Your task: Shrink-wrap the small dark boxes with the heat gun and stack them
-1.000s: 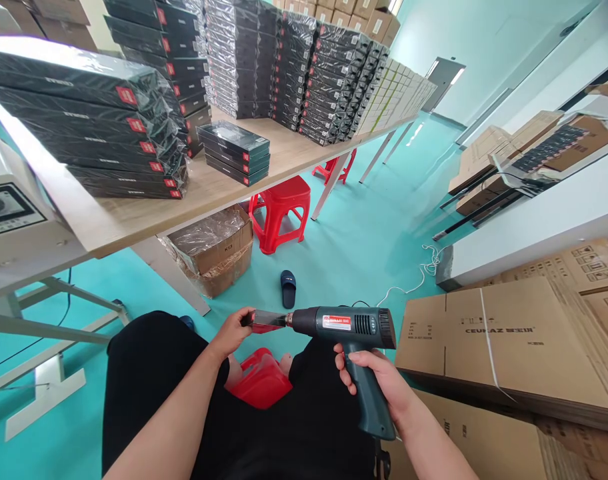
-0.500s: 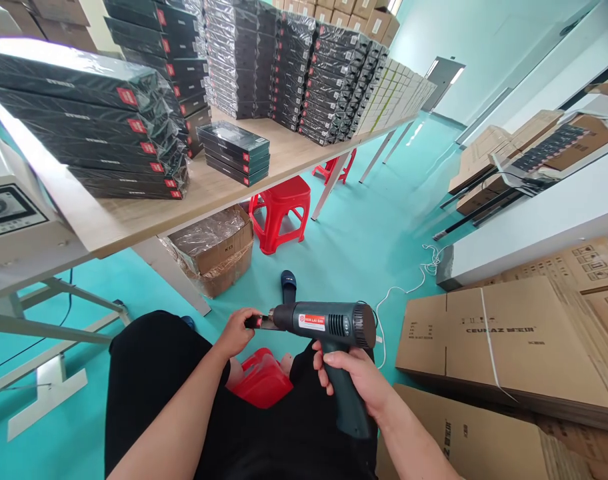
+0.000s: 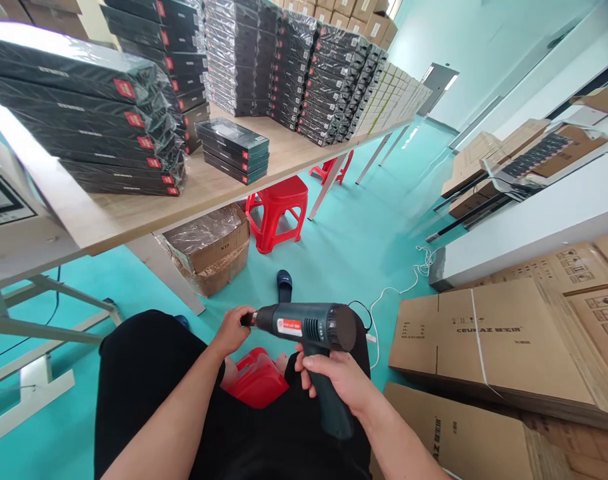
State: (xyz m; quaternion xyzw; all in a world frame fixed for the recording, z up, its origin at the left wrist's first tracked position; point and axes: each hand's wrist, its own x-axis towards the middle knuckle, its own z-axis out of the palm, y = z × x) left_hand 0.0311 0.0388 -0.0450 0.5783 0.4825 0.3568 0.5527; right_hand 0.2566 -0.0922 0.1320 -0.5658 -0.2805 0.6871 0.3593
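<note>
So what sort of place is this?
Probably a packing workshop: stacks of film-wrapped black boxes line a long table, brown cartons are piled nearby, and the right hand grips a heat gun.

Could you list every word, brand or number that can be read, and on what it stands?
"CEUKAZ": on the strapped brown cardboard carton; its other print is blurred.
"K13": on the open brown cardboard box.
Probably "HUA LAI SHI", though blurred: on the orange-and-white label of the dark green heat gun.
Too small or blurred: print on the black plastic-wrapped boxes, the white machine's panel, the navy sandal and the other brown cartons.
</note>
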